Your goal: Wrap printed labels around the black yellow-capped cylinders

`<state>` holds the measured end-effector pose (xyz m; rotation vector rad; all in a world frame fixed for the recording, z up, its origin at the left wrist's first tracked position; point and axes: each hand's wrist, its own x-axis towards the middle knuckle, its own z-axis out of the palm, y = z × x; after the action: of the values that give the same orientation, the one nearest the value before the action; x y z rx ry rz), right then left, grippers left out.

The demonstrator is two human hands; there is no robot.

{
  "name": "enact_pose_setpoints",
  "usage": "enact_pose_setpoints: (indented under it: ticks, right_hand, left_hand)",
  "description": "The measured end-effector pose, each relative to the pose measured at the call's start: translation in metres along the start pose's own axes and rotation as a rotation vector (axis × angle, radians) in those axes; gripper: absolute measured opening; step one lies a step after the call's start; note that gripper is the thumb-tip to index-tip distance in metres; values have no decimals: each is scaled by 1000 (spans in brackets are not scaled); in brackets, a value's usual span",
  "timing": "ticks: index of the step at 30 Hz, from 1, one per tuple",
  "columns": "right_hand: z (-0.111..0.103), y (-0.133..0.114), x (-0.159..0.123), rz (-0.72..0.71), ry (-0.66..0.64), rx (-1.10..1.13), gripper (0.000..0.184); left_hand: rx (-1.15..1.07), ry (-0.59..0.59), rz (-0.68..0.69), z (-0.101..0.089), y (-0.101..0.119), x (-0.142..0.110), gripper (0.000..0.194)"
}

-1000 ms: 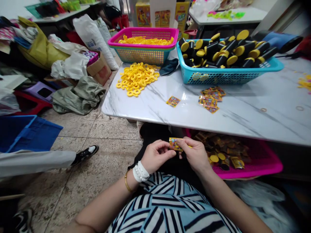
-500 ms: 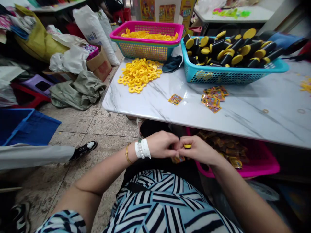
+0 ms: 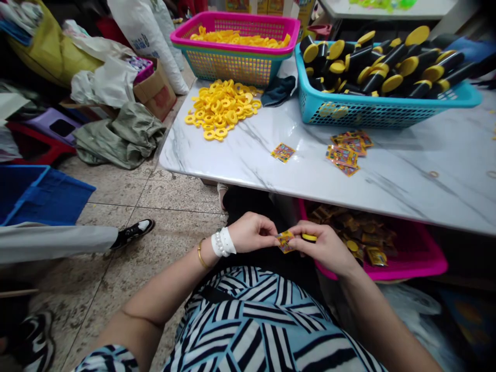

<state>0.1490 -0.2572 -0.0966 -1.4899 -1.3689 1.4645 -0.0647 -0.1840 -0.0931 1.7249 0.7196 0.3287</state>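
Observation:
In front of my lap, my left hand point(image 3: 253, 232) pinches the left edge of a small printed plastic packet point(image 3: 285, 241). My right hand point(image 3: 323, 247) grips the same packet at its right side between thumb and fingertips. Tucked in the right hand's fingers is a black piece with a round yellow end point(image 3: 309, 238); the rest of it is hidden. Below the table edge, close to my right hand, a pink basket point(image 3: 420, 258) holds several filled packets point(image 3: 376, 256).
On the marble-patterned table point(image 3: 240, 160) lie loose printed packets point(image 3: 344, 155), a single packet point(image 3: 283, 152) and a heap of yellow rings point(image 3: 222, 107). Behind are a pink-rimmed basket point(image 3: 236, 47) of yellow parts and a blue basket point(image 3: 360, 111) of black-and-yellow pieces. A person's foot point(image 3: 135, 232) shows left.
My hands have moved slightly apart, and the printed packet now shows stretched between them. The yellow-ended piece stays in my right hand. The view has tilted down a little.

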Motion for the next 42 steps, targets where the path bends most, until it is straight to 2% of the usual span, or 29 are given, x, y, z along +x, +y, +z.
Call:
enact_pose_setpoints:
  ticks: [2,5,6,9,14,20,22,23,26,28,32,36,39,42]
  right_hand:
    - [3,-2,3,-59,22,-68,27]
    - [14,3,8,-79,166,4,38]
    - [18,5,9,-67,200,44,40]
    - [26,11,10,-45,238,109,40]
    - [32,6,8,-151,235,42,34]
    - [43,4,8,-292,277,-83,29]
    - [45,7,10,-228,234,-38,15]
    - [45,8,11,-174,183,12,13]
    - [40,14,11,-9,36,195,33]
    - [33,20,9,70,23,274,34]
    - [22,30,3,123,190,437,46]
    - [23,24,1,-21,335,619,44]
    - [29,17,3,-91,349,610,37]
    - [33,13,4,-91,383,488,33]
  left_hand:
    - [-63,127,-28,2,4,-1,19]
    - [-246,451,-140,15,8,-8,25]
    - [-301,528,-181,20,8,-12,29]
    - [-408,608,-260,35,9,-24,35]
    - [-406,697,-243,46,8,-29,27]
    - [-374,739,-189,48,8,-25,22]
    - [-461,750,-219,47,6,-25,22]
    - [-516,751,-247,46,4,-25,23]
    - [-642,749,-331,40,-3,-26,29]
    - [-690,757,-352,36,-6,-27,32]
    - [-800,748,-421,34,-11,-25,34]
    - [-916,657,-494,37,-11,-17,35]
    - [-1055,605,-492,38,-9,-12,37]
    - [-1203,575,-466,37,-6,-9,40]
